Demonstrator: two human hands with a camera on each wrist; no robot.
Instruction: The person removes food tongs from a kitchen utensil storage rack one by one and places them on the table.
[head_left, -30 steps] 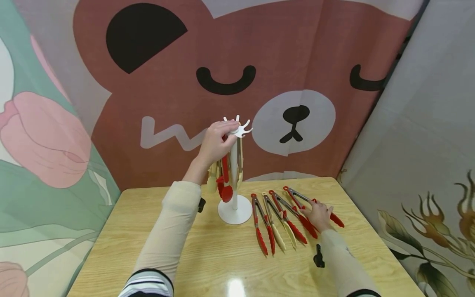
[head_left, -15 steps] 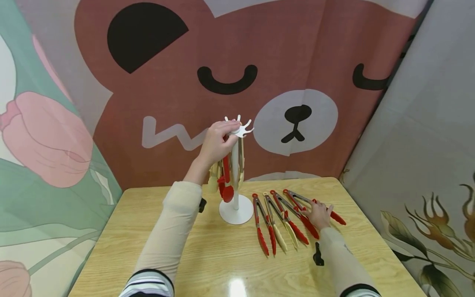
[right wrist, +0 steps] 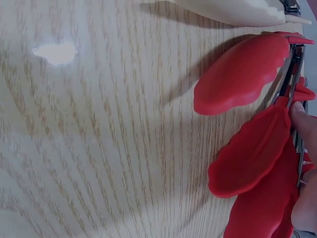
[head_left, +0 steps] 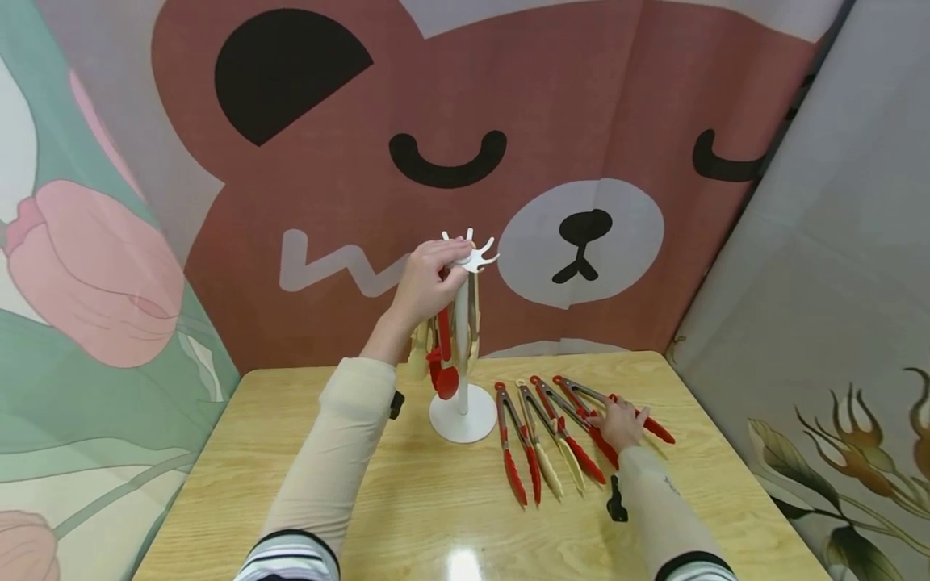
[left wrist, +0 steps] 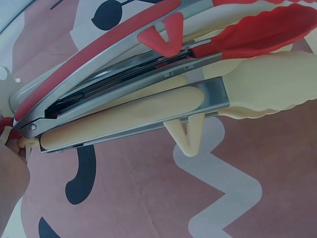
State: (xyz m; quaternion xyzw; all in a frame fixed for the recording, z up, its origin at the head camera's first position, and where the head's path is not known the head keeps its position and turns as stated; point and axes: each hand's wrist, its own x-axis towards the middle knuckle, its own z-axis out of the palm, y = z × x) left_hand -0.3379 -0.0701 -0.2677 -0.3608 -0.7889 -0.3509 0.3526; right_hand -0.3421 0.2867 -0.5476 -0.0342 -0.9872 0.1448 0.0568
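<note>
Head view: somebody's got the left hand (head_left: 427,281) up on the white pole stand with curved hooks (head_left: 462,355), fingers bent over the top, thumb underneath, so a partly closed clasp. My guess is it's keeping the thing from wobbling, since red silicone-and-steel tongs (head_left: 445,331) and cream silicone-and-steel tongs (left wrist: 124,116) dangle heads-down, apparently all on one side.

Right hand (head_left: 621,424) is low, half closed around the far-right red tongs (head_left: 657,430) lying on the light wood-grain table (head_left: 291,468), thumb on one side, fingers on the other. Can't tell how hard it's squeezing.

More pairs fan out to its left: a red-and-steel pair (head_left: 584,460), a cream-and-steel pair (head_left: 550,472) and the end red pair (head_left: 513,472), ring ends facing away, probably laid like that so each is easy to pick out. The red heads nearest that hand look overlapped up close, so they could snag. The left hand also covers some hooks. Behind it all hangs a brown bear-print fabric backdrop (head_left: 552,97).
</note>
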